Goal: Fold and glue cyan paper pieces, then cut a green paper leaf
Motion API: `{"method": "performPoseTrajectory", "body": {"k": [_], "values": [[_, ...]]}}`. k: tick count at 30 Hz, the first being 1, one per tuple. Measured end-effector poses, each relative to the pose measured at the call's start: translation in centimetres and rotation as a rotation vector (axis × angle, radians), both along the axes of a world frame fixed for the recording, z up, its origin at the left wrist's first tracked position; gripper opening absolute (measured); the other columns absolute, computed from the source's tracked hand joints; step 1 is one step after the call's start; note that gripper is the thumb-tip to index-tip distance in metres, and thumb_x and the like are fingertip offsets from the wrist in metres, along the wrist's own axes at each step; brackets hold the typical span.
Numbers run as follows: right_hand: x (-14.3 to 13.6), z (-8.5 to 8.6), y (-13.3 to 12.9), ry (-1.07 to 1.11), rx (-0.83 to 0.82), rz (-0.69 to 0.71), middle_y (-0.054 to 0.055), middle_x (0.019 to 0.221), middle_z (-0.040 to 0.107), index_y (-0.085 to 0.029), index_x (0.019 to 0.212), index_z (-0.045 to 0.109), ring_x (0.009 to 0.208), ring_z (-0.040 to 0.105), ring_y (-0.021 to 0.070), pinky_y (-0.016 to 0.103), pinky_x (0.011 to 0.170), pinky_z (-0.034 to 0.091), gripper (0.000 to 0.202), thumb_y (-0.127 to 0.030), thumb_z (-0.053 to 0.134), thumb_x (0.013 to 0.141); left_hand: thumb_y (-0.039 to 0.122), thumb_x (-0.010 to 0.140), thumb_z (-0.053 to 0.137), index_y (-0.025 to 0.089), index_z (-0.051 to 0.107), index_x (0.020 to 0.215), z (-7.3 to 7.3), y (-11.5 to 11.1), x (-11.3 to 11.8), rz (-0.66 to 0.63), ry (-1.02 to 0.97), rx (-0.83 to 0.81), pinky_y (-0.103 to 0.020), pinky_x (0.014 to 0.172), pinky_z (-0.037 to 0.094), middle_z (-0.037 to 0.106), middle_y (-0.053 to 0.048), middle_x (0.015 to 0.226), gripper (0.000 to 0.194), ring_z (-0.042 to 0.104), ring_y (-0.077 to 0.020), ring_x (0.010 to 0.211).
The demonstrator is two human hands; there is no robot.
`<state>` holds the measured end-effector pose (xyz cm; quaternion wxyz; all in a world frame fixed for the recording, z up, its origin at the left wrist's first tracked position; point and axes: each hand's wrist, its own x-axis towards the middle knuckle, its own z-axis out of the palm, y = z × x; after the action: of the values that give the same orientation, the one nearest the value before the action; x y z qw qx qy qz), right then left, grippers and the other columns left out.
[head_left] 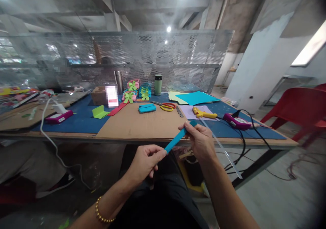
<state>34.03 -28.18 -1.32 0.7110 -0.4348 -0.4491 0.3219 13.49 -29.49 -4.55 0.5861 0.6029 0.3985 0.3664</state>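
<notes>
At lower centre, the left hand (147, 160) and right hand (201, 139) pinch a narrow blue paper strip (176, 140).

The strip (175, 139) is bright blue, the glue gun (204, 114) yellow, the scissor handles (162, 105) red and yellow — the cardboard (137, 123) plain brown, the bracelet (97, 209) gold.
</notes>
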Motion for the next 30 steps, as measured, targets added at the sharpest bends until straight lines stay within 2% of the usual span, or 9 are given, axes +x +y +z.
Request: {"method": "performPoseTrajectory", "body": {"k": [4,8,11,15,19,23,27,30], "values": [[-0.1,-0.1,-0.1,0.010,-0.012,0.005,0.008,0.072,0.075,-0.018,0.055,0.070,0.059,0.057,0.0134,0.027,0.056,0.043,0.032,-0.043,0.082,0.071,0.052,0.077,0.072,0.015,0.068,0.080,0.1,-0.5,0.2,0.077,-0.055,0.026,-0.015,0.030,0.025,0.048,0.006,0.047,0.037,0.036,-0.0044,0.032],[-0.4,-0.5,0.2,0.034,-0.025,0.030,0.007,0.069,0.074,-0.018,0.053,0.068,0.054,0.055,0.0127,0.027,0.053,0.042,0.034,-0.046,0.083,0.067,0.052,0.077,0.071,0.016,0.066,0.076,0.0,-0.8,0.0,0.091,-0.067,0.035,-0.015,0.030,0.026,0.049,0.005,0.049,0.037,0.036,-0.0044,0.034],[-0.7,-0.6,0.3,0.024,0.001,0.022,0.007,0.069,0.074,-0.019,0.051,0.066,0.056,0.057,0.0136,0.028,0.055,0.044,0.036,-0.046,0.081,0.069,0.054,0.076,0.071,0.015,0.069,0.082,0.1,-0.5,-0.1,0.059,-0.029,0.004,-0.016,0.030,0.024,0.051,0.005,0.051,0.039,0.035,-0.0046,0.034],[-0.8,-0.7,0.1,0.017,0.029,0.020,0.006,0.069,0.074,-0.018,0.053,0.067,0.054,0.053,0.0115,0.027,0.054,0.042,0.034,-0.043,0.081,0.072,0.056,0.076,0.071,0.014,0.074,0.095,0.4,0.0,0.3,0.039,-0.034,-0.026,-0.018,0.032,0.018,0.045,0.007,0.048,0.046,0.031,-0.0042,0.034],[-0.7,-1.0,-0.2,0.007,0.024,0.037,0.005,0.065,0.071,-0.018,0.058,0.070,0.055,0.051,0.0116,0.026,0.054,0.041,0.030,-0.042,0.080,0.073,0.057,0.078,0.070,0.013,0.076,0.084,0.1,-0.2,1.0,0.103,-0.066,0.049,-0.019,0.037,0.019,0.045,0.006,0.047,0.045,0.032,-0.0040,0.037],[-0.6,-1.3,0.3,0.034,-0.014,0.018,0.006,0.068,0.072,-0.018,0.053,0.068,0.054,0.051,0.0112,0.026,0.053,0.041,0.034,-0.043,0.081,0.072,0.054,0.080,0.067,0.014,0.074,0.088,-0.1,-0.4,0.9,0.103,-0.048,0.080,-0.019,0.038,0.022,0.044,0.006,0.048,0.042,0.032,-0.0050,0.037],[-0.1,-0.8,2.0,0.033,0.001,-0.025,0.005,0.066,0.071,-0.017,0.059,0.072,0.054,0.051,0.0108,0.025,0.054,0.040,0.032,-0.045,0.081,0.071,0.056,0.079,0.064,0.015,0.067,0.080,1.2,1.4,-0.8,0.089,0.043,0.076,-0.020,0.036,0.018,0.044,0.007,0.046,0.041,0.029,-0.0053,0.034],[0.9,-0.3,3.6,-0.060,-0.024,0.023,0.006,0.064,0.069,-0.015,0.062,0.074,0.053,0.049,0.0106,0.025,0.051,0.038,0.036,-0.050,0.080,0.068,0.055,0.079,0.062,0.016,0.061,0.068,2.9,4.7,-2.6,0.095,0.135,0.232,-0.020,0.040,0.020,0.047,0.005,0.050,0.041,0.032,-0.0054,0.039]]}}
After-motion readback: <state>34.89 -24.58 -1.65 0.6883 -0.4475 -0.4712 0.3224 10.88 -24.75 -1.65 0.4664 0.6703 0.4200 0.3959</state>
